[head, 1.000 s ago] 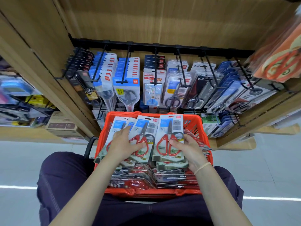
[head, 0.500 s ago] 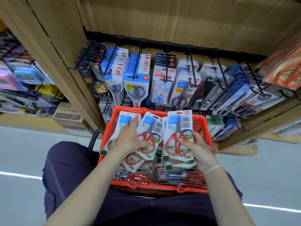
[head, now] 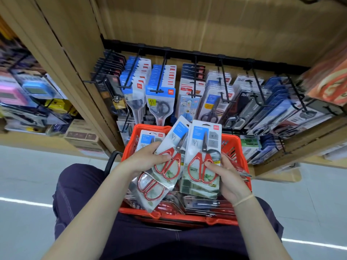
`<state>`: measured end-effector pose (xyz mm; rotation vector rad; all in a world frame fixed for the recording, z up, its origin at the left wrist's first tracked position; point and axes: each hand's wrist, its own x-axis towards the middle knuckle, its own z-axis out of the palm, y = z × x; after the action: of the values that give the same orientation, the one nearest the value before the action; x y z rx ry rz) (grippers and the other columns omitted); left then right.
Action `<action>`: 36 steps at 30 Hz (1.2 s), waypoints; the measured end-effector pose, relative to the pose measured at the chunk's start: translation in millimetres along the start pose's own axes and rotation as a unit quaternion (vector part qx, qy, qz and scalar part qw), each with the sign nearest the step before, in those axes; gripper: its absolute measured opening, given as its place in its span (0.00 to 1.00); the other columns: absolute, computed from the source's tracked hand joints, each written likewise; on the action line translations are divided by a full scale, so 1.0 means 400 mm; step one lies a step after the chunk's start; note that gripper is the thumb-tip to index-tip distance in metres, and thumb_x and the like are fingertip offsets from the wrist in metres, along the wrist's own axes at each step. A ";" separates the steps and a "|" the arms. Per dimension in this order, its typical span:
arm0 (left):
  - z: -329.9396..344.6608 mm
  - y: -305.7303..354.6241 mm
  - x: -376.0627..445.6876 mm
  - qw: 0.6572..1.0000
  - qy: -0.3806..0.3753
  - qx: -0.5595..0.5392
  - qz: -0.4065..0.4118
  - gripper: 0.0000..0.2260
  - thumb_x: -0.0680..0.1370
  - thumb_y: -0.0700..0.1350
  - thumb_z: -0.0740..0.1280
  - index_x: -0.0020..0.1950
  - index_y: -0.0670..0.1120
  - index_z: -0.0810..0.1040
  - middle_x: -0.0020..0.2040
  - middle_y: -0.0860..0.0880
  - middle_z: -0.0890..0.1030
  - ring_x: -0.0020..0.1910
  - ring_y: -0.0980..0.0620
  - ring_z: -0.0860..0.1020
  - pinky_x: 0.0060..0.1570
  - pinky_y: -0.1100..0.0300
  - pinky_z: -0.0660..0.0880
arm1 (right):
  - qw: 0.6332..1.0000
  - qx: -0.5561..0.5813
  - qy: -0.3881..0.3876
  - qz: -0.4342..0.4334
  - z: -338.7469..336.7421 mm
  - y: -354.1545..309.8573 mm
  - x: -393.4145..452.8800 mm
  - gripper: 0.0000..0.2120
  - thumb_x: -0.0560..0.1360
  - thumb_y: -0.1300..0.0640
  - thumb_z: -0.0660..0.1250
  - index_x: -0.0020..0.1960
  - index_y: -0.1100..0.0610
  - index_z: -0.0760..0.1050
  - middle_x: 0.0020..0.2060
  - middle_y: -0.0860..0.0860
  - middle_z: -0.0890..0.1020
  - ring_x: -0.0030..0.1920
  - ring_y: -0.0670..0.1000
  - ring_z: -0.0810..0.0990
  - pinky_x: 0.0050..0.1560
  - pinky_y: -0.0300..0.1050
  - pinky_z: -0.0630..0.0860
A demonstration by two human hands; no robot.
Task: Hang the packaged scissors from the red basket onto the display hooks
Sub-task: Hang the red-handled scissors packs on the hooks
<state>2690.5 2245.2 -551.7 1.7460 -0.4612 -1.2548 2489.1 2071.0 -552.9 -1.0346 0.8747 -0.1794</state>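
At the far left a neighbouring shelf (head: 33, 102) of blurred goods is seen, with a cardboard box (head: 82, 136) below it. The red basket (head: 234, 147) is rested on the person's lap, and more packaged scissors are left lying in it.

The left hand (head: 148, 160) is clenched around a fan of scissor packs (head: 169, 160); the thumb is laid across the red handles of the upper one, and a lower pack is seen hanging out below the hand. Compared with half a second ago, this fan is now tilted up to the right and raised off the pile, where it was earlier lying flatter in the basket.

The right hand (head: 227, 177) is closed on a separate stack of packs (head: 203, 154), pinched at the red handles with the fingers behind the cards. This stack is also lifted higher than before, so that its top edge with the hang slot is now brought above the far rim of the basket, toward the display hooks (head: 195, 79).

The camera has been brought nearer the rack as well. It is judged that the picking-up is finished and the carry to a hook is under way; nothing from these two bundles is hung yet. The hooks across the rail are already loaded with other scissors, so a suitable peg has yet to be chosen, and which one is intended cannot be told.
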 end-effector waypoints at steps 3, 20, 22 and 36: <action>-0.001 0.005 -0.014 1.000 -0.008 0.001 0.021 0.20 0.80 0.45 0.72 0.71 0.54 0.74 0.62 0.54 0.84 0.61 0.52 0.83 0.65 0.50 0.76 | 0.999 0.042 -0.023 0.000 0.003 -0.007 -0.004 0.25 0.72 0.65 0.71 0.68 0.53 0.74 0.57 0.57 0.85 0.56 0.58 0.85 0.52 0.53 0.82; 0.140 0.110 -0.080 0.967 0.017 -0.237 0.089 0.22 0.71 0.35 0.75 0.65 0.44 0.80 0.56 0.42 0.86 0.51 0.44 0.86 0.51 0.53 0.84 | 0.993 0.073 -0.019 -0.091 0.011 -0.084 -0.085 0.28 0.65 0.53 0.76 0.65 0.51 0.76 0.58 0.58 0.85 0.56 0.58 0.85 0.63 0.61 0.78; 0.153 0.143 -0.083 0.958 0.008 -0.272 0.085 0.22 0.71 0.43 0.74 0.65 0.46 0.81 0.57 0.43 0.86 0.53 0.45 0.85 0.57 0.49 0.82 | 0.991 0.066 -0.018 -0.114 0.014 -0.105 -0.097 0.28 0.66 0.53 0.78 0.65 0.51 0.76 0.58 0.59 0.84 0.58 0.59 0.84 0.65 0.64 0.76; 0.248 0.301 -0.086 0.974 0.013 -0.200 0.105 0.28 0.66 0.50 0.82 0.65 0.50 0.80 0.56 0.48 0.87 0.56 0.45 0.85 0.65 0.40 0.75 | 0.965 0.033 0.074 -0.248 0.002 -0.255 -0.137 0.23 0.69 0.52 0.76 0.62 0.57 0.80 0.53 0.54 0.87 0.55 0.57 0.85 0.64 0.62 0.77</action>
<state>2611.8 2163.2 -439.6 1.3348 -0.3399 -1.0846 2480.0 2045.8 -440.3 -1.1733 0.7226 -0.7116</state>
